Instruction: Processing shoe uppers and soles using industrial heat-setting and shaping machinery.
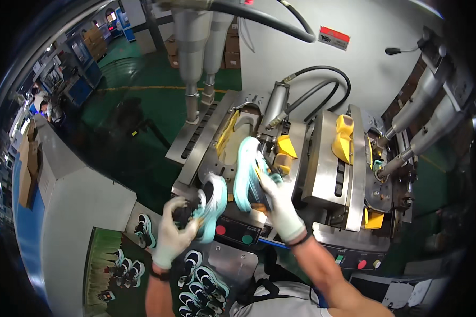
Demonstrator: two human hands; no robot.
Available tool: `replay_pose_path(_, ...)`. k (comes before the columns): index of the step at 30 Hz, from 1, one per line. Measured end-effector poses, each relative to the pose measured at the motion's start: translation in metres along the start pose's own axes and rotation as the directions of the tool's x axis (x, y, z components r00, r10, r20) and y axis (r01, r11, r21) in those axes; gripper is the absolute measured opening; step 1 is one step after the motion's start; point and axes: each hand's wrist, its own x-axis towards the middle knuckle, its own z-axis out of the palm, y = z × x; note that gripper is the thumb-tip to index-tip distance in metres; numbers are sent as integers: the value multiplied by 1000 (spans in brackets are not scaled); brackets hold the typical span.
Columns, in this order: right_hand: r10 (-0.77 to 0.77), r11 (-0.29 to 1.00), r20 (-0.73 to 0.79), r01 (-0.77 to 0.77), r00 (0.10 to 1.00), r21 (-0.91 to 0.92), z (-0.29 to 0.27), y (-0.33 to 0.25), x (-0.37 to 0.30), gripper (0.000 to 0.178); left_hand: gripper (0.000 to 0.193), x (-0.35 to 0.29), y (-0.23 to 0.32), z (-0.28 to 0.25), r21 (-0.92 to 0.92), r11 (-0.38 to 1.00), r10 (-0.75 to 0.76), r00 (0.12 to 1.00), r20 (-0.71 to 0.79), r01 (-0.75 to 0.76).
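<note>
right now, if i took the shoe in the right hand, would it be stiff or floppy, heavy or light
The shoe probably flexes rather than flops, since its thick teal sole shows no sag. It's likely light for its size, as the right hand alone seems to support it.

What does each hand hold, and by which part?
The left hand holds a shoe by its dark upper; the right hand, a second shoe, apparently likewise.

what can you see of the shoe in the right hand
The turquoise, white and dark sports shoe has a thick, foam-like sole turned toward the camera. Held tilted, lengthwise up the picture, by the white-gloved right hand at its right side, it is over the grey metal machine. Blur hides fine detail; whether it touches the machine cannot be told.
</note>
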Motion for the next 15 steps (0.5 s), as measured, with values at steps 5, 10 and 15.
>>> replay_pose_path(5,11,927,-258,-107,966,-359,13,61,216,22,56,-175,-52,-8,-64,922,-382,924,8,382)
replay_pose_path(10,118,-770,256,251,960,-586,-55,77,323,25,48,-257,-46,3,-86,748,-662,749,-21,658)
replay_pose_path(15,-80,-528,17,-28,997,-849,-8,145,335,30,46,-328,-50,8,-243,521,-836,433,-336,818)
